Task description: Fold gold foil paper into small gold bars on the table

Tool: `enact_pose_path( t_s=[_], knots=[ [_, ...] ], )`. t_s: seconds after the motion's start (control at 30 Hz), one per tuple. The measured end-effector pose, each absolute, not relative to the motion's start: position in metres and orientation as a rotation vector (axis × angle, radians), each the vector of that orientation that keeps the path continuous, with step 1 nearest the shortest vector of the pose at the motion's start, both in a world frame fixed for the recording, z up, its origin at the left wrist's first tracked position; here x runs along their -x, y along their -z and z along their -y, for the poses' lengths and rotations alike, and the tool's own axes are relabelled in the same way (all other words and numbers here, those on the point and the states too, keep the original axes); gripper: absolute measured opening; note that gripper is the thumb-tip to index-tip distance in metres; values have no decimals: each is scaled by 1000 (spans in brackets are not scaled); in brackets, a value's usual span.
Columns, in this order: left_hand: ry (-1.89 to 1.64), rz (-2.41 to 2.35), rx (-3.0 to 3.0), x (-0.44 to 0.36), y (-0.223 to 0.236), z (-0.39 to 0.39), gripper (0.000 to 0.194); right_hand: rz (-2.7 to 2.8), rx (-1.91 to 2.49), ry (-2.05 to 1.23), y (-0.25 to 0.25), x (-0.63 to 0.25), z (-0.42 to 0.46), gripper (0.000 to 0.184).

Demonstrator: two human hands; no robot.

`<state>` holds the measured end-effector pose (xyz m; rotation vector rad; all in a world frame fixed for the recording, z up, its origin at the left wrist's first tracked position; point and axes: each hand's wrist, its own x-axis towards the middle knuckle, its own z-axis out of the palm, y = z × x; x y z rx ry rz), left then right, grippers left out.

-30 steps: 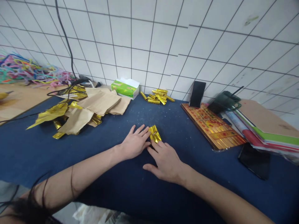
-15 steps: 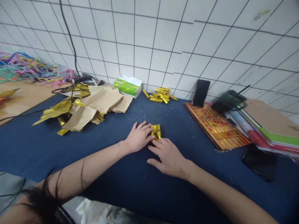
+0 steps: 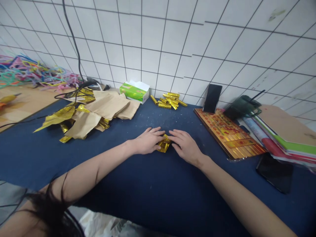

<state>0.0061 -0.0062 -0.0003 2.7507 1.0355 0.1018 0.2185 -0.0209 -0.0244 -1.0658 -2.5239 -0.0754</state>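
Note:
A small folded piece of shiny gold foil paper lies on the dark blue table cover between my hands. My left hand rests along its left side, fingers stretched out over the upper left part and hiding some of it. On the other side, my right hand has its fingers extended, with the tips at the foil's upper right edge; whether they press on it I cannot tell. Several rolled gold foil tubes lie in a small pile by the wall, beyond both hands.
Brown paper sheets and gold foil lie at left, near a black cable. A green tissue pack stands against the wall. On the right are a propped phone, an orange-gold box, stacked folders and another dark phone.
My right hand has moved up and away from the foil's near edge to its upper right. The foil has turned and shifted slightly nearer to me. My left hand stays beside it.

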Motion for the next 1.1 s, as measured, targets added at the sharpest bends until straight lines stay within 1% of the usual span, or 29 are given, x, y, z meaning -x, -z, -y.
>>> enact_pose_path(
  t_s=[0.1, 0.2, 0.33, 0.47, 0.57, 0.67, 0.87, 1.0, 1.1],
  knots=[
    [-69, -1015, -2870, -6, -9, 3, 37, 2494, 1064, 55, 29, -217, 19, 28],
    [43, -991, -2881, -10, -13, 2, 30, 2436, 1080, 36, 32, -216, 17, 21],
    [98, -1015, -2825, -16, -14, 1, 19, 2461, 1057, 108, 29, -213, 20, 19],
    [64, -1018, -2791, -14, -11, 3, 22, 2545, 1044, 170, 24, -207, 29, 20],
    [-3, -1004, -2723, -10, -7, 6, 23, 2595, 1035, 145, 23, -204, 33, 20],
    [-41, -977, -2649, -8, -8, 8, 26, 2602, 1039, 60, 25, -204, 31, 21],
    [26, -999, -2577, -9, -13, 7, 30, 2594, 1081, -111, 20, -204, 28, 22],
    [44, -987, -2597, -10, -12, 5, 28, 2648, 1109, -190, 12, -203, 23, 21],
    [74, -997, -2590, -10, -13, 6, 27, 2660, 1120, -340, 7, -202, 15, 20]
  ],
)
